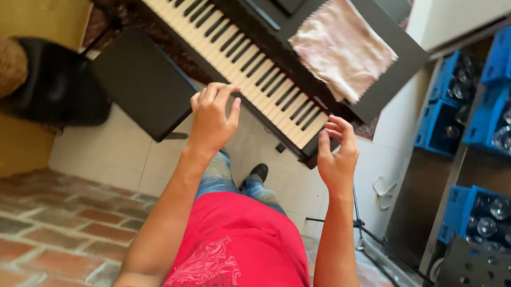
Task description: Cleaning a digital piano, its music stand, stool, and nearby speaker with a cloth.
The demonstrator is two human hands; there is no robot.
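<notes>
Both hands are hovering over the keyboard point(238, 46): left hand point(212, 119) curled loose, right hand point(337, 155) spread, gripping nothing; pink cloth point(341, 44) is lying untouched.

A floor of worn reddish brick point(51, 237) meets pale tiles point(117, 152) beneath a black padded bench point(143, 82). At left, a yellow wall point(13, 1) backs a dark chair point(55, 87). At right, blue crates point(498, 100) of clear glass bottles fill a shelving rack beside a white wall point(387, 141), in soft daylight.
</notes>
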